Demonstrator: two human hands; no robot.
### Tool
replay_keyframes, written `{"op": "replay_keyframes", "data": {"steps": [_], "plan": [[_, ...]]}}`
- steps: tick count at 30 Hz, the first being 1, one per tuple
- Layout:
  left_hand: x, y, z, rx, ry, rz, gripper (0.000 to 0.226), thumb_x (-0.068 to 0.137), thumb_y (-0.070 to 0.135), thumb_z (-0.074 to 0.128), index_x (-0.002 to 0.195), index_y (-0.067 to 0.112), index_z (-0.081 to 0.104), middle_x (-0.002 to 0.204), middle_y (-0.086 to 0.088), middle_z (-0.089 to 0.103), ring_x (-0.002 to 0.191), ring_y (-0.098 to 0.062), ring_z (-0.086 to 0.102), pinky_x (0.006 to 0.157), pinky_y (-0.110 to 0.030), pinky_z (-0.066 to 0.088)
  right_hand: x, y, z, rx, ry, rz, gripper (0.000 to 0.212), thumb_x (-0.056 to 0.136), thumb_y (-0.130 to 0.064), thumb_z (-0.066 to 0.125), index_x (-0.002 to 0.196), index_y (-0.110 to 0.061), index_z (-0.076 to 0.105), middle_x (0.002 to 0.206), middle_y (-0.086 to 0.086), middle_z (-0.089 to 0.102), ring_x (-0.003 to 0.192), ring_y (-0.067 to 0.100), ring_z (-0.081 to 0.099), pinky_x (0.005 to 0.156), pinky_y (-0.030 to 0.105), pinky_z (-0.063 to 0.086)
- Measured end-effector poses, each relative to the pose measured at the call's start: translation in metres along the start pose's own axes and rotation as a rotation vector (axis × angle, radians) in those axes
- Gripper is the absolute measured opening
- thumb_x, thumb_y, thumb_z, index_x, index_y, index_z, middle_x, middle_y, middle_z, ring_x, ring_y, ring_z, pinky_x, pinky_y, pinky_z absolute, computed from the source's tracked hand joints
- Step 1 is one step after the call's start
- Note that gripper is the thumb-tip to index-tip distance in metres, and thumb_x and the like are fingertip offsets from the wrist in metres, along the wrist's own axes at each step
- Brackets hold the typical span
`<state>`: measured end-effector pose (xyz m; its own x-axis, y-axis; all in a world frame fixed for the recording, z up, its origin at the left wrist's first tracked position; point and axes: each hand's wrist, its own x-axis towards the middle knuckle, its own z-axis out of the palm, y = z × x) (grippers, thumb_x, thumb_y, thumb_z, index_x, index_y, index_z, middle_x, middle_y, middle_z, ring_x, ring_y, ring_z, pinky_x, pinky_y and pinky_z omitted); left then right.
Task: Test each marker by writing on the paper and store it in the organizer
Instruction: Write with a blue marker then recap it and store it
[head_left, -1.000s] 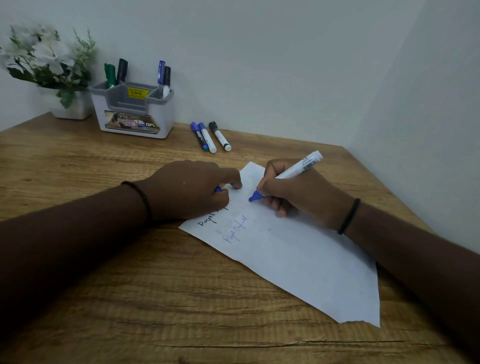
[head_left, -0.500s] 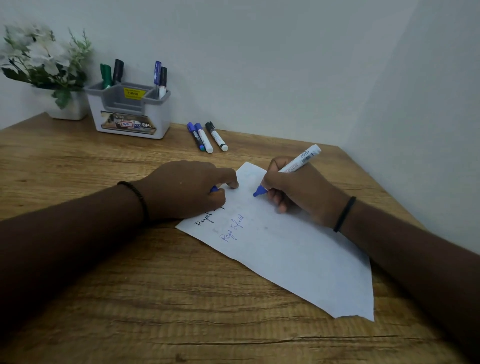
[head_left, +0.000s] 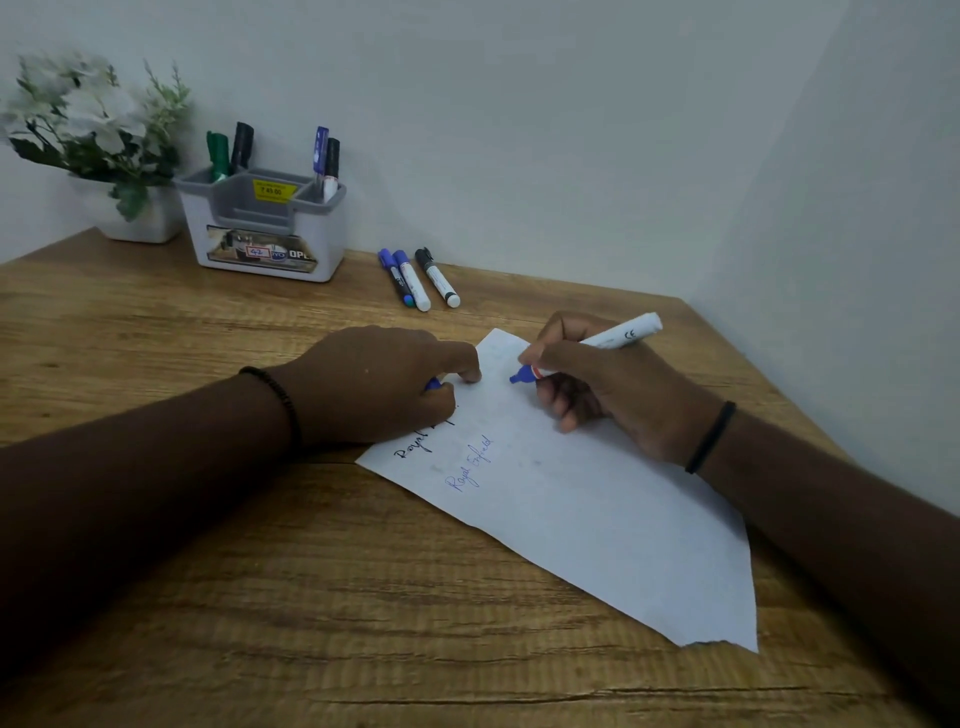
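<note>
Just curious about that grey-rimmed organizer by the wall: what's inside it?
Four markers stand in the organizer: a green one and a black one at its left end, a blue one and another black one at its right. Their lower halves are hidden.

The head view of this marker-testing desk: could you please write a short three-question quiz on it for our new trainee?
1. True or false: the right hand holds an uncapped blue marker over the paper.
2. How many markers lie on the wooden table beside the organizer? A) one B) three C) five
3. Fill in: the left hand pinches a small blue ____, probably off that marker.

Key
1. True; its blue tip points down at the sheet.
2. B: two blue-capped markers and one black-capped marker.
3. Cap.
</note>
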<state>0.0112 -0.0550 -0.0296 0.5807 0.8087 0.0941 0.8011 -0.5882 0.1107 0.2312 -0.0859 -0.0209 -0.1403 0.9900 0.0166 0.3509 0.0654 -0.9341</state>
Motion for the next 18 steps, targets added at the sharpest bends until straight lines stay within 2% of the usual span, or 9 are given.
{"op": "replay_keyframes", "data": {"steps": [2, 4, 8, 12, 18], "plan": [[0.0002, 0.0003, -0.0001, 0.001, 0.001, -0.003, 0.031, 0.094, 0.038, 0.042, 0.125, 0.045, 0.045, 0.099, 0.010, 0.057, 0.079, -0.007, 0.053, 0.061, -0.022, 0.039, 0.0012, 0.0003, 0.0018, -0.029, 0.019, 0.010, 0.003, 0.089, -0.005, 0.062, 0.087, -0.004, 0.060, 0.064, 0.008, 0.062, 0.053, 0.017, 0.054, 0.048, 0.027, 0.048], [0.0003, 0.0004, 0.0003, -0.001, -0.003, -0.003, 0.031, 0.095, 0.038, 0.042, 0.125, 0.044, 0.045, 0.101, 0.009, 0.058, 0.079, -0.008, 0.053, 0.063, -0.022, 0.041, 0.0020, 0.0007, 0.0032, -0.054, 0.017, 0.013, 0.006, 0.086, -0.002, 0.062, 0.082, -0.006, 0.062, 0.062, 0.009, 0.060, 0.052, 0.017, 0.052, 0.048, 0.027, 0.047], [0.0004, 0.0000, -0.0003, -0.006, -0.007, -0.009, 0.031, 0.095, 0.038, 0.042, 0.125, 0.044, 0.045, 0.100, 0.009, 0.058, 0.080, -0.008, 0.054, 0.062, -0.021, 0.040, 0.0044, -0.0008, 0.0064, -0.115, 0.049, 0.007, 0.011, 0.083, -0.004, 0.061, 0.081, 0.006, 0.057, 0.059, 0.006, 0.058, 0.052, 0.018, 0.050, 0.046, 0.024, 0.043], [0.0002, 0.0021, -0.0003, 0.006, -0.009, -0.012, 0.032, 0.095, 0.038, 0.042, 0.125, 0.044, 0.045, 0.102, 0.009, 0.059, 0.080, -0.008, 0.054, 0.065, -0.022, 0.043, 0.0049, -0.0007, 0.0074, -0.113, 0.064, 0.004, 0.012, 0.082, -0.006, 0.061, 0.071, -0.007, 0.056, 0.058, 0.005, 0.058, 0.052, 0.020, 0.050, 0.047, 0.025, 0.043], [0.0008, 0.0011, 0.0001, 0.013, -0.018, -0.016, 0.032, 0.095, 0.038, 0.042, 0.126, 0.045, 0.043, 0.105, 0.008, 0.059, 0.081, -0.007, 0.054, 0.068, -0.024, 0.046, 0.0041, -0.0012, 0.0048, -0.083, 0.034, 0.007, 0.016, 0.084, -0.006, 0.063, 0.070, -0.010, 0.056, 0.063, 0.008, 0.060, 0.053, 0.018, 0.052, 0.048, 0.026, 0.046]]}}
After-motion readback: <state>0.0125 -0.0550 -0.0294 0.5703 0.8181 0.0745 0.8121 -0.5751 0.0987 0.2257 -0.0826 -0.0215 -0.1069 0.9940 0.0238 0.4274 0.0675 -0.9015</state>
